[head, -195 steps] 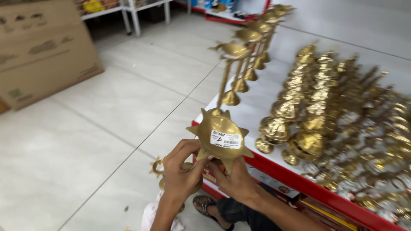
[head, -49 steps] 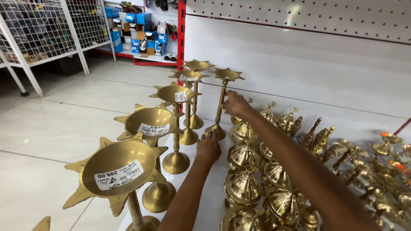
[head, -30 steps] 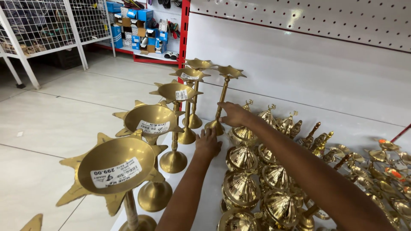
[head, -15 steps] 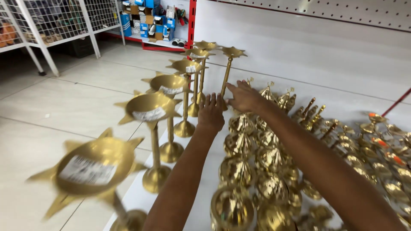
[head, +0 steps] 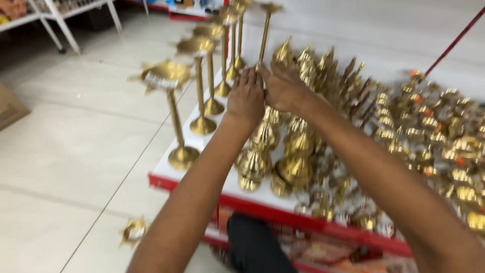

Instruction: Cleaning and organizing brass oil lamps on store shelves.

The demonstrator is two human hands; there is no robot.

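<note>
My right hand (head: pixel 284 88) curls its fingers around the foot of a tall brass lamp stand (head: pixel 264 35) at the far end of a row of such stands. My left hand (head: pixel 246 97) lies flat beside it, fingers straight, fingertips touching the same foot. Under both hands stand squat round brass lamps (head: pixel 293 164). The nearest tall stand (head: pixel 175 119) carries a star-shaped bowl with a white sticker. The picture is blurred by motion.
All the brass stands on a low white shelf with a red front edge (head: pixel 166 180). Several small brass pieces (head: pixel 439 131) crowd the right side. A brass lamp (head: pixel 132 231) lies on the tiled floor. A cardboard box (head: pixel 7 108) is at left.
The view has swung down and drawn back. My right hand slid from the tall stand's stem down to its foot, and my left hand moved forward to join it.
</note>
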